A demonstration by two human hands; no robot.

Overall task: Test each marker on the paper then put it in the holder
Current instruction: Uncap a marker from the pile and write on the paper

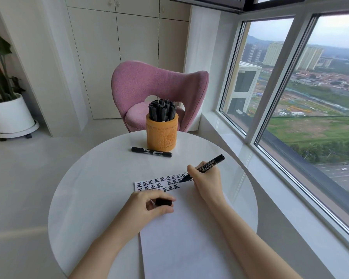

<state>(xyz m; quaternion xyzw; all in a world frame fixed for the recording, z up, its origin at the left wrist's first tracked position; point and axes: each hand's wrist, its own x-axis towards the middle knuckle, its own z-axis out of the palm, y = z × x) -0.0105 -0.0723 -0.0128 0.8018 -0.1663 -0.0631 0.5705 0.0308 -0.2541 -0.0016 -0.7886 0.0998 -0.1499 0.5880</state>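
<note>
Right hand (207,181) fingers clamp the marker (207,167), tip on paper (181,234) | left hand (149,206) pinches cap (163,202), near tip | holder (162,132) beyond.

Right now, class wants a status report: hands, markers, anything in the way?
Right hand writing with marker on paper. Left hand holds cap. Spare marker beside holder. Nothing blocking.

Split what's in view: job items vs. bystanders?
Job: marker in right hand, cap in left hand, paper, capped marker on table, wooden holder.
Bystanders: pink chair, potted plant.
</note>
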